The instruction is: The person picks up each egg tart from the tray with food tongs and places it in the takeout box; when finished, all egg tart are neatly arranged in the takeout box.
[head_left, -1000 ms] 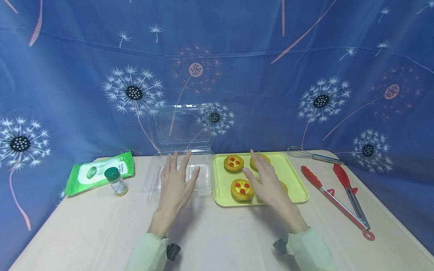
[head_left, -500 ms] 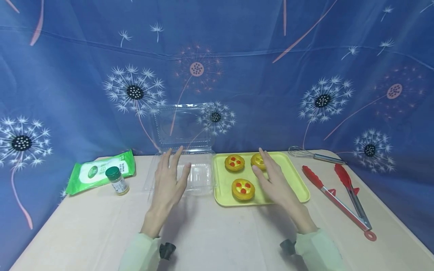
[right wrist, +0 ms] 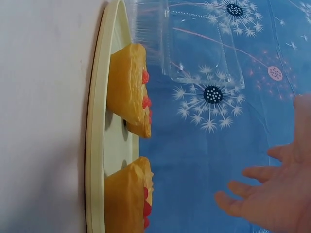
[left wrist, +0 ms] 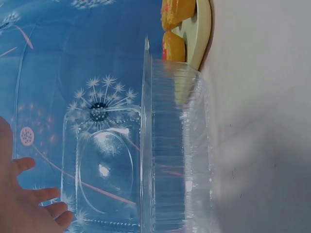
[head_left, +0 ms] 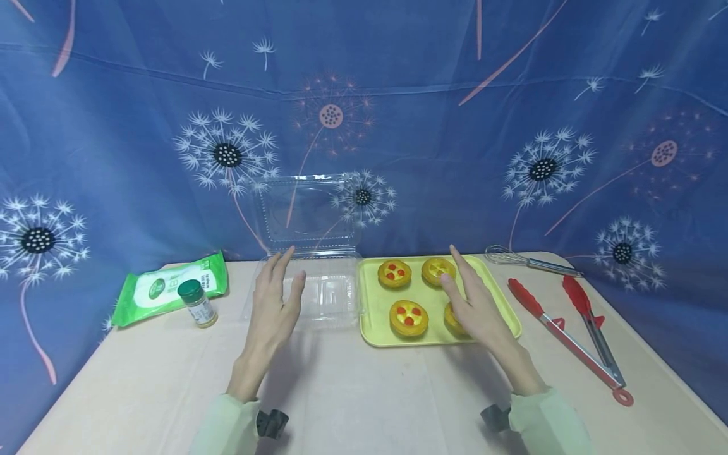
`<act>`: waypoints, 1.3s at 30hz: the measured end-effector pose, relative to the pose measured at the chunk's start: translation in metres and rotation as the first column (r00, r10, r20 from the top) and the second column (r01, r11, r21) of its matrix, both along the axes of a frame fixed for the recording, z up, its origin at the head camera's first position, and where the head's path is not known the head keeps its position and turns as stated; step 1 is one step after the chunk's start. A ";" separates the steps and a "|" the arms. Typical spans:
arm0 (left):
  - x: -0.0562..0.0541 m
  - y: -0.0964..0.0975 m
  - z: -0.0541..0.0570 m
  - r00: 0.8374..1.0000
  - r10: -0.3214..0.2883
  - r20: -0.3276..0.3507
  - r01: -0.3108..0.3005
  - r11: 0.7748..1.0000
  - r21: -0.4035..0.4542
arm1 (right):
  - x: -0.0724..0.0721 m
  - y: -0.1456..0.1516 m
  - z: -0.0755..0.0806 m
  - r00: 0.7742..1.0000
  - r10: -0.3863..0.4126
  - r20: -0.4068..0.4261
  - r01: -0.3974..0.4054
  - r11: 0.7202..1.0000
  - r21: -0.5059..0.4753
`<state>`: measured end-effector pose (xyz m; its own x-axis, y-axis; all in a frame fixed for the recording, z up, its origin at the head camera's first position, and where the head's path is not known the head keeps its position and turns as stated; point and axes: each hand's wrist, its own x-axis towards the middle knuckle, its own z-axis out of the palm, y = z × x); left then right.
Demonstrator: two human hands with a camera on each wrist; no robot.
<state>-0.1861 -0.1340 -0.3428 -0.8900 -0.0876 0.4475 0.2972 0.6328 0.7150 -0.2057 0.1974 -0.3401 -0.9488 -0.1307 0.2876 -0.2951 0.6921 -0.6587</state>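
My left hand hovers in front of a clear plastic box, its fingers extended and holding nothing. The box's hinged lid stands raised against the cloth behind. Over the right part of a yellow tray hangs my right hand, fingers straight, with nothing in its grasp. Several egg tarts with red bits on top rest on the tray, among them a front-left tart and a back-left tart. The right hand partly covers the front-right tart. The right wrist view shows the hand apart from the tarts.
Red-tipped tongs lie spread to the tray's right, with a whisk behind them. At the left are a green pack of wipes and a green-capped jar. A blue dandelion-print cloth hangs behind the table.
Both hands have drawn apart, the left one moving leftward and the right one rightward. More of the tarts on the right now shows. The box, tray and tarts stay in place.
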 end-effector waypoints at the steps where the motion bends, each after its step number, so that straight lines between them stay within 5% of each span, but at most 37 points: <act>1: 0.000 -0.001 0.000 1.000 0.001 -0.005 -0.001 1.000 0.009 | 0.001 0.001 0.000 1.000 0.002 -0.003 -0.002 1.000 -0.008; 6: 0.001 -0.007 0.000 1.000 0.005 -0.011 -0.005 1.000 0.029 | 0.003 0.006 0.002 1.000 0.007 -0.010 -0.008 0.999 -0.054; 16: 0.004 -0.021 0.006 0.996 0.012 0.083 -0.019 0.996 0.083 | 0.004 0.020 0.002 0.998 -0.012 -0.056 0.006 0.994 -0.105; 26: 0.007 -0.041 0.004 0.996 0.031 0.083 -0.044 0.986 0.161 | 0.007 0.034 0.003 0.999 -0.035 -0.029 0.030 0.990 -0.138; 39: 0.009 -0.061 -0.003 0.972 0.051 0.229 -0.102 0.971 0.217 | 0.013 0.059 -0.001 0.996 -0.075 -0.053 0.067 0.987 -0.146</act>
